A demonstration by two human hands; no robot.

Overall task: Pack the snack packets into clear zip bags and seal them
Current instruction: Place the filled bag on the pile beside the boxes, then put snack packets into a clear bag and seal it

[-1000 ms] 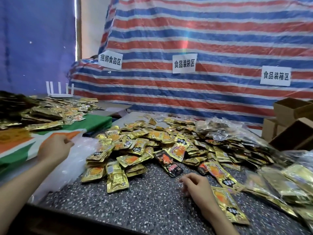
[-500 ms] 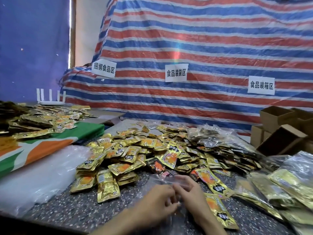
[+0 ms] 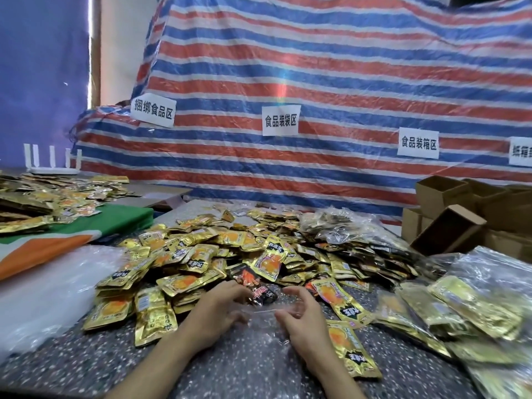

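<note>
Pinching one flimsy clear bag [image 3: 260, 322], seemingly, left hand [image 3: 213, 313] and right hand [image 3: 302, 322] curl near the counter's [image 3: 230, 372] front edge. One black packet [image 3: 253, 283] lies against uncounted crinkly gold packets [image 3: 184, 263].

I see gold packets [image 3: 198, 256] printed with orange and black, and one black-and-red packet [image 3: 250, 280] among them. The tabletop [image 3: 86, 365] is dark grey, speckled white. Behind, the tarp [image 3: 316, 67] runs in red, blue and white stripes; the boxes [image 3: 437, 191] are brown, the cloth [image 3: 115, 220] green and orange.

Packet heap [image 3: 230, 254] behind zip bag [image 3: 259, 321], boxes [image 3: 449, 214] right.
</note>
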